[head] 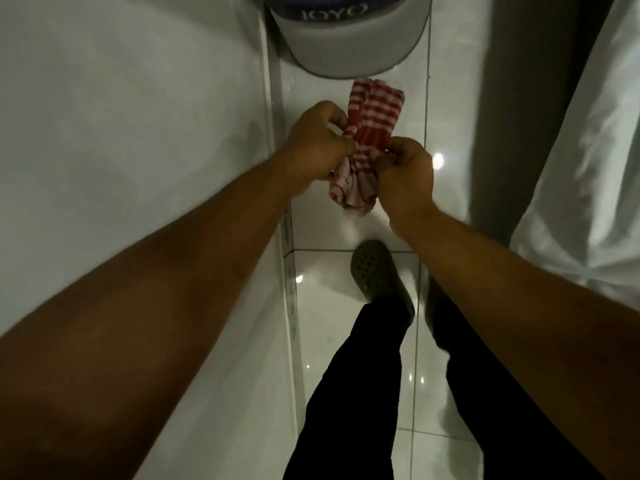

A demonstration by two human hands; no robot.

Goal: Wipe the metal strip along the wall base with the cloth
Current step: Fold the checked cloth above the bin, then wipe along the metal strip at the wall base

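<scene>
A red-and-white striped cloth (pixel 367 116) is bunched between both hands above the floor. My left hand (pixel 317 145) grips its left side and my right hand (pixel 405 176) pinches its right side; a paler, crumpled part (pixel 349 194) hangs below them. The metal strip (pixel 291 271) runs along the base of the white wall on the left, just left of and below my hands. Neither hand nor the cloth touches the strip.
A white wall (pixel 138 133) fills the left. Glossy white floor tiles (pixel 349 341) lie below. A grey-white appliance marked JOYO (pixel 346 36) stands ahead. White fabric (pixel 581 168) hangs at right. My dark shoe (pixel 377 271) and black trousers are below.
</scene>
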